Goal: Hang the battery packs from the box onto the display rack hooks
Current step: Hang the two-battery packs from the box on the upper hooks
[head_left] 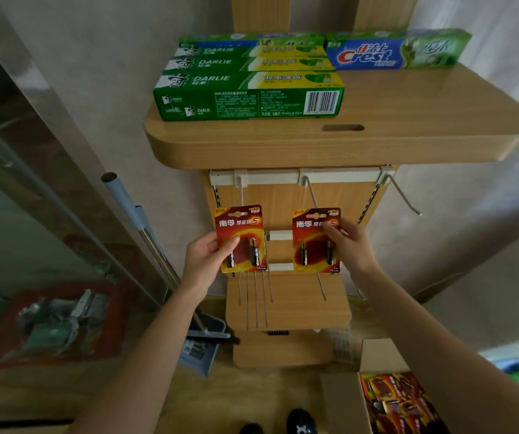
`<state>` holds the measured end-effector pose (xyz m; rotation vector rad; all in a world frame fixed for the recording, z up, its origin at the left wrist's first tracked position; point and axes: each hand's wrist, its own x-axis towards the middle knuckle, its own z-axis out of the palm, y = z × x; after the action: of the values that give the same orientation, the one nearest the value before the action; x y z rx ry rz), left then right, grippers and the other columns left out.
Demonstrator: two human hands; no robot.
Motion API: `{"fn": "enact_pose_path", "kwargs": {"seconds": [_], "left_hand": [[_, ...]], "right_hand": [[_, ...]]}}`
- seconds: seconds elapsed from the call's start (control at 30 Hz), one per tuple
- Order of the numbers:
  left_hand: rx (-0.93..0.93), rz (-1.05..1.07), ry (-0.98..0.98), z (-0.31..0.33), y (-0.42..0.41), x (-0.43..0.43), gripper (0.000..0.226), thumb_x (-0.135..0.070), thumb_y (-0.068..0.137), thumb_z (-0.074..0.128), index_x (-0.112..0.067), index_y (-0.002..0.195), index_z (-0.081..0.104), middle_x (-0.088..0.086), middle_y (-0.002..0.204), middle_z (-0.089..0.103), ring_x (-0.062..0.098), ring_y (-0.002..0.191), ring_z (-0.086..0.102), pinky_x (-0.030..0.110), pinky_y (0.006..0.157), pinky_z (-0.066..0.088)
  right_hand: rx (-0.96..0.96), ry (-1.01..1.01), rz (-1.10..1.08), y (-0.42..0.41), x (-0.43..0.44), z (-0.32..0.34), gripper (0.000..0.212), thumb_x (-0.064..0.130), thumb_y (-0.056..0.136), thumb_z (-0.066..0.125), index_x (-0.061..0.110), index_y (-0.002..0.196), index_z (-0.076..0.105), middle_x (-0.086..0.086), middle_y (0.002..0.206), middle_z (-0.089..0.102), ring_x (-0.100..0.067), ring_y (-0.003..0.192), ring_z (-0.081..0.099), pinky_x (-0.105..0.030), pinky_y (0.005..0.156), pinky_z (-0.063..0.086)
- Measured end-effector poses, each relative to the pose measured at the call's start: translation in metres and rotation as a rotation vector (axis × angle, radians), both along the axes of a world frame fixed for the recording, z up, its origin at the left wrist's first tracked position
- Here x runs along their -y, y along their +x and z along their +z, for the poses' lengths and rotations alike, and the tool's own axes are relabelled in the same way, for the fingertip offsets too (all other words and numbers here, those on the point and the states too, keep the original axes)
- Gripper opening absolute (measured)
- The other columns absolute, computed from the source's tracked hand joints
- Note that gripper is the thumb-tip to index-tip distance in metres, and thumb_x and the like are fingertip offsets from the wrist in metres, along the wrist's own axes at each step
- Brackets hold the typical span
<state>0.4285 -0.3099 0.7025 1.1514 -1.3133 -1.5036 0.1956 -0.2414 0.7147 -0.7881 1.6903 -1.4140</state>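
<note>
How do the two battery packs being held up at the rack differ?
The left battery pack is gripped by the left hand at its lower left edge; the right battery pack is gripped by the right hand at its upper right. The left pack leans slightly; the right sits straighter. Both are red cards with two batteries.

Wood-grain laminate on the display rack (408, 133), smooth, satin-matt, light tan. Its hooks (403, 197): thin bare metal wire, dull grey. The rail (270, 177) under the top shelf: white plastic, smooth. Both the left battery pack (241, 227) & right battery pack (311, 233): glossy red printed card w/ clear plastic blister over 2 cells each. The toothpaste boxes (245, 98): printed card, slight sheen. The box (377, 355): plain brown cardboard, matt. The pole (154, 247): shiny metal lower down, grey plastic-look sleeve up top. The dustpan (201, 355): grey plastic, matt.
</note>
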Motion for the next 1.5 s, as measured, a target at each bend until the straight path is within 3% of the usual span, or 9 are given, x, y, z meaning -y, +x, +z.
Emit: {"fn": "enact_pose_path", "kwargs": {"seconds": [0.23,0.43,0.6,0.83,1.0,1.13,1.3,1.4,1.5], "left_hand": [[-0.006,0.053,-0.068,-0.005,0.002,-0.005,0.013,-0.013,0.083,0.065,-0.018,0.094,0.066,-0.007,0.09,0.073,0.006,0.088,0.07,0.016,0.071,0.055],[0.013,0.064,-0.079,-0.006,-0.005,-0.001,0.012,-0.015,0.084,0.064,-0.02,0.095,0.065,-0.005,0.094,0.071,0.005,0.088,0.069,0.017,0.07,0.055],[0.038,0.094,-0.05,-0.009,-0.016,0.013,0.013,-0.017,0.086,0.062,-0.016,0.099,0.063,-0.005,0.095,0.069,-0.001,0.082,0.068,0.011,0.063,0.053],[0.193,0.107,-0.044,-0.01,-0.038,0.053,0.015,-0.02,0.089,0.059,-0.017,0.103,0.061,0.001,0.104,0.066,0.02,0.101,0.062,0.036,0.087,0.051],[0.309,0.102,-0.045,-0.005,-0.051,0.075,0.026,-0.018,0.093,0.053,-0.004,0.114,0.055,0.005,0.104,0.06,0.015,0.094,0.057,0.018,0.066,0.044],[0.433,0.066,-0.028,-0.007,-0.054,0.089,0.028,-0.022,0.094,0.05,-0.002,0.114,0.054,0.013,0.104,0.062,0.024,0.099,0.06,0.027,0.073,0.045],[0.472,0.088,-0.018,-0.006,-0.053,0.094,0.035,-0.025,0.091,0.055,-0.002,0.117,0.049,0.011,0.107,0.059,0.022,0.099,0.058,0.029,0.077,0.043],[0.605,0.096,-0.063,-0.01,-0.046,0.091,0.047,-0.019,0.087,0.061,-0.003,0.125,0.04,0.015,0.124,0.05,0.027,0.113,0.055,0.026,0.08,0.044],[0.729,0.049,-0.02,-0.017,-0.041,0.069,0.058,-0.016,0.09,0.056,-0.005,0.139,0.026,0.016,0.141,0.035,0.029,0.125,0.045,0.027,0.091,0.042]], "right_hand": [[0.049,-0.018,-0.04,-0.006,-0.001,-0.009,0.04,0.026,0.091,0.055,0.008,0.125,0.053,-0.009,0.113,0.064,-0.023,0.102,0.062,-0.025,0.068,0.051],[0.03,0.004,-0.006,-0.011,0.01,-0.01,0.027,0.025,0.092,0.053,0.011,0.115,0.056,-0.004,0.104,0.062,-0.018,0.097,0.06,-0.028,0.076,0.051],[-0.047,0.019,0.005,-0.02,0.03,-0.011,0.025,0.025,0.092,0.054,0.007,0.108,0.06,-0.007,0.099,0.064,-0.019,0.091,0.061,-0.022,0.065,0.048],[-0.21,0.085,-0.008,-0.031,0.067,-0.01,0.028,0.024,0.093,0.053,0.004,0.111,0.062,-0.007,0.097,0.064,-0.02,0.087,0.059,-0.021,0.057,0.043],[-0.362,0.165,0.023,-0.036,0.088,-0.005,0.025,0.02,0.096,0.046,0.005,0.11,0.061,-0.007,0.094,0.061,-0.018,0.081,0.053,-0.018,0.053,0.038],[-0.406,0.223,0.046,-0.038,0.097,-0.004,0.026,0.023,0.096,0.044,0.008,0.112,0.059,-0.005,0.096,0.061,-0.016,0.081,0.053,-0.018,0.053,0.037],[-0.388,0.239,0.026,-0.038,0.089,-0.011,0.032,0.022,0.091,0.054,0.011,0.122,0.054,-0.006,0.113,0.062,-0.018,0.092,0.057,-0.025,0.069,0.043],[-0.381,0.264,-0.002,-0.037,0.074,-0.022,0.039,0.011,0.091,0.053,0.013,0.129,0.048,-0.008,0.132,0.052,-0.024,0.11,0.055,-0.027,0.078,0.041],[-0.408,0.336,-0.013,-0.035,0.056,-0.04,0.039,0.006,0.089,0.054,0.013,0.127,0.052,-0.011,0.131,0.052,-0.026,0.109,0.055,-0.029,0.08,0.044]]}}
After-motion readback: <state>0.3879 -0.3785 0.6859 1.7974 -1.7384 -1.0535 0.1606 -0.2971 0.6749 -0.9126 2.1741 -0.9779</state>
